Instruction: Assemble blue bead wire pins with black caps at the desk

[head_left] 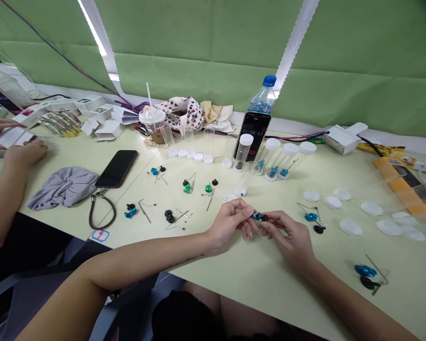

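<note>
Blue-and-black part (258,216), small: below and right of frame centre, above worktop (255,279). Left hand (232,220) pinches blue end; right hand (287,234), black end. Probably light, stiff, slightly slippery; best held by opposite ends.

Grey cloth (66,187) beside dark-screened phone (117,168); lidded cup (152,124); blue-capped bottle (261,102)

The head camera is looking from the near side, forward and down over the table (255,270), facing green cloth (206,42).
</note>
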The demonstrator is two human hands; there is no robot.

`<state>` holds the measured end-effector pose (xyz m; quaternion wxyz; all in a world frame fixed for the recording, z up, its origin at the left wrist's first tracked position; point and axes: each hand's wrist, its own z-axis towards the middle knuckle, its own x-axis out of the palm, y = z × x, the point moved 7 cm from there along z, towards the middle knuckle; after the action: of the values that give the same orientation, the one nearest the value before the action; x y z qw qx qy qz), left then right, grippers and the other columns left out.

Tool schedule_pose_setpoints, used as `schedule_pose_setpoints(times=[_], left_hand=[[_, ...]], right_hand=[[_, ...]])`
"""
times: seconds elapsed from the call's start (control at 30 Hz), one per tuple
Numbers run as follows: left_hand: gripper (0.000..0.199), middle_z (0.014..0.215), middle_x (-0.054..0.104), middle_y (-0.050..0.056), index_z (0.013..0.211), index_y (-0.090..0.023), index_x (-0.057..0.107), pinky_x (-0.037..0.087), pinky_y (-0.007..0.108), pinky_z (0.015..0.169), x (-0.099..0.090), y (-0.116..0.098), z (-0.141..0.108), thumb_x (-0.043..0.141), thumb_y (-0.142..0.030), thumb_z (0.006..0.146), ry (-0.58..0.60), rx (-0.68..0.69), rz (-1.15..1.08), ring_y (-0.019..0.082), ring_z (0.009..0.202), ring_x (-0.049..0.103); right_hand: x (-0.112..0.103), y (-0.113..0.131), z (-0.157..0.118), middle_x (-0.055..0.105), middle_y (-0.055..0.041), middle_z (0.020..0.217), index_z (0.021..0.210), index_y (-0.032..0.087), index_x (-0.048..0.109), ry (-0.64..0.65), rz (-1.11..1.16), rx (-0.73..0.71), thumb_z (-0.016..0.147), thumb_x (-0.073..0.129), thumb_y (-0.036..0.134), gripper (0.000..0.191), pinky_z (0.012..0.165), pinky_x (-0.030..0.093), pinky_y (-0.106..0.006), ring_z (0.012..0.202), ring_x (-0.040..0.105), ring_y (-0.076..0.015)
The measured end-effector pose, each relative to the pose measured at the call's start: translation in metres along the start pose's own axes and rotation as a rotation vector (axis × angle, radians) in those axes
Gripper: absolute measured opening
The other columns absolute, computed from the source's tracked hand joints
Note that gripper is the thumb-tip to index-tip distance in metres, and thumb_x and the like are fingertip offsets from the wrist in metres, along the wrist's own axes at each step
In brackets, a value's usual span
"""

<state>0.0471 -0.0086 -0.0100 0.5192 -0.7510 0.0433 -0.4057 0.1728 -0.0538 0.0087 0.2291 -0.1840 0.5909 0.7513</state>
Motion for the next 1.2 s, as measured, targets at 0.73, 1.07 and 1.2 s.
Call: schedule_pose_setpoints(times=[0.73, 1.07, 1.2], left_hand=[[0.036, 0.060, 0.065, 0.004, 0.079, -0.015, 0.048, 0.041, 0.020, 0.040, -0.0036, -0.0004, 0.0023, 0.065, -0.046, 0.077, -0.025, -0.001, -0.019, 0.010, 0.043, 0.055], [0.038, 0.060, 0.065, 0.004, 0.078, -0.015, 0.046, 0.041, 0.019, 0.039, -0.0005, -0.0007, 0.0007, 0.066, -0.048, 0.075, -0.014, 0.004, -0.011, 0.011, 0.043, 0.056], [0.038, 0.061, 0.065, 0.005, 0.079, -0.015, 0.046, 0.042, 0.019, 0.039, 0.0007, -0.0010, 0.0005, 0.064, -0.048, 0.077, 0.006, 0.010, -0.003, 0.011, 0.043, 0.056]], right_hand=[[-0.0005, -0.0006, -0.0011, 0.063, -0.0022, 0.082, 0.115, 0.023, 0.052, -0.027, 0.047, 0.014, 0.087, 0.055, 0.038, 0.031, 0.057, 0.054, -0.026, 0.063, 0.063, -0.0133], [-0.0027, 0.0013, -0.0005, 0.066, -0.0013, 0.076, 0.101, 0.022, 0.058, -0.049, -0.029, -0.014, 0.088, 0.054, 0.037, 0.020, 0.059, 0.054, -0.027, 0.061, 0.064, -0.0137], [-0.0019, -0.0019, -0.0003, 0.065, -0.0003, 0.071, 0.099, 0.022, 0.059, -0.028, -0.015, 0.003, 0.088, 0.054, 0.039, 0.021, 0.058, 0.054, -0.027, 0.060, 0.063, -0.0137]])
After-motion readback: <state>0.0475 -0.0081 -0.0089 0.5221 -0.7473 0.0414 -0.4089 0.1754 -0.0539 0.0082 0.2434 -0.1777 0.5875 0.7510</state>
